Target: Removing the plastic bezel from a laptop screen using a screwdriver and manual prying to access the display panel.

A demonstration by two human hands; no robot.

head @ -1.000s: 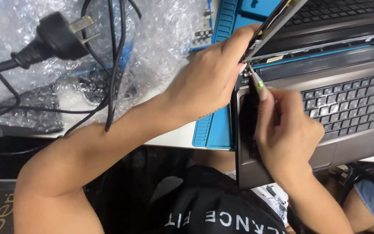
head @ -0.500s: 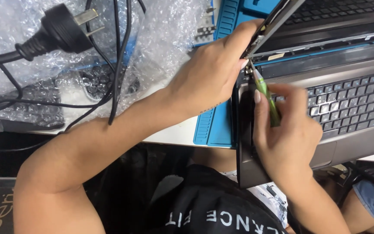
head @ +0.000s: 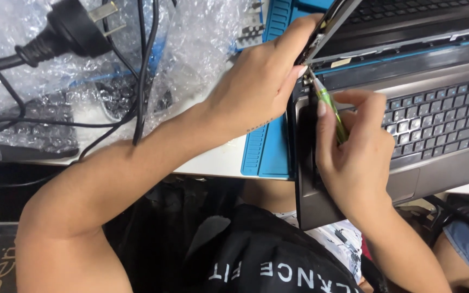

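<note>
Left hand (head: 256, 89) clamped on the raised screen corner of the grey laptop (head: 408, 108) lying on the blue mat (head: 270, 146), right hand (head: 354, 157) closed round a green screwdriver (head: 329, 106) at the hinge, fastener seemingly unfinished, lid still attached.

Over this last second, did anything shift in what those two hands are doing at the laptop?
Hardly. The right hand keeps its grip on the green screwdriver, tip at the laptop hinge corner, its handle sinking deeper between the fingers. The left hand still steadies the tilted screen edge.
</note>
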